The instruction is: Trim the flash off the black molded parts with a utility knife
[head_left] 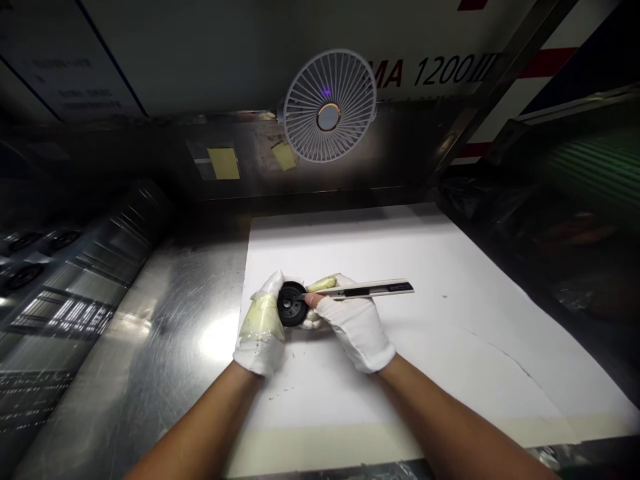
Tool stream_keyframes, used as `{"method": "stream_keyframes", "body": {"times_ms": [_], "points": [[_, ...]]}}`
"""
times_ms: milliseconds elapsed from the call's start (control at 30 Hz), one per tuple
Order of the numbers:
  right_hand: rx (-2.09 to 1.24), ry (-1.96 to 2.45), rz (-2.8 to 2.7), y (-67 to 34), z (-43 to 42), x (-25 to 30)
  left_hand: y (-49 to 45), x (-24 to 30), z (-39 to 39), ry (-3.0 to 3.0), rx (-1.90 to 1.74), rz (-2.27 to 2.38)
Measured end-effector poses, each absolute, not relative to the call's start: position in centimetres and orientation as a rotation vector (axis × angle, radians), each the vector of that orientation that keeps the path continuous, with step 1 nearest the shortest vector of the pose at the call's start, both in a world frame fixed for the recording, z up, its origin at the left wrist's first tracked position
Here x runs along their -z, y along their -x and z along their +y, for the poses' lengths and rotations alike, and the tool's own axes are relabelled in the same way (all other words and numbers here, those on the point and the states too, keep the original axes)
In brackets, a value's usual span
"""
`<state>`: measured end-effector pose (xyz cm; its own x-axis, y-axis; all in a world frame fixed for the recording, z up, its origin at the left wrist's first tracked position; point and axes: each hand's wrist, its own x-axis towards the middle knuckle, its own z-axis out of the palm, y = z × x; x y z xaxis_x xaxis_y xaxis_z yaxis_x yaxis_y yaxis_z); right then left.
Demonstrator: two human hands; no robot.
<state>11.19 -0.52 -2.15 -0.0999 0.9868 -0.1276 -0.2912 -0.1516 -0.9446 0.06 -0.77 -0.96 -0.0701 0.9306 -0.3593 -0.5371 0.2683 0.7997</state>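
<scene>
Round black wheel (291, 305) pinched in the white-gloved left grip (263, 327); long silver knife (367, 289) pressed tight in the white-gloved right grip (353, 328), thin tip pointing at the wheel.

Blk wheel-like part (291, 304) partly hidden betw. hands: L hand (261, 327) covers its left rim, R hand (354, 328) its lower right, so back & full shape can't be seen. Blade tip of snap-off knife (370, 289) can't be made out at the wheel. Forearms (195, 427) cut off by bottom edge. Panel lettering (440, 71) partly behind fan (330, 105). Specks on white sheet (280, 393) too small to tell. Stuff at far right (575, 233) blurred in shadow.
</scene>
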Motion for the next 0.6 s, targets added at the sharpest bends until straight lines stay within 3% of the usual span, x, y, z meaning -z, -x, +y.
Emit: {"method": "stream_keyframes", "body": {"times_ms": [600], "points": [[-1.562,0.983,-0.939,-11.28,-0.61,2.08,-0.16,1.04,-0.91,-0.599,-1.336,1.143]]}}
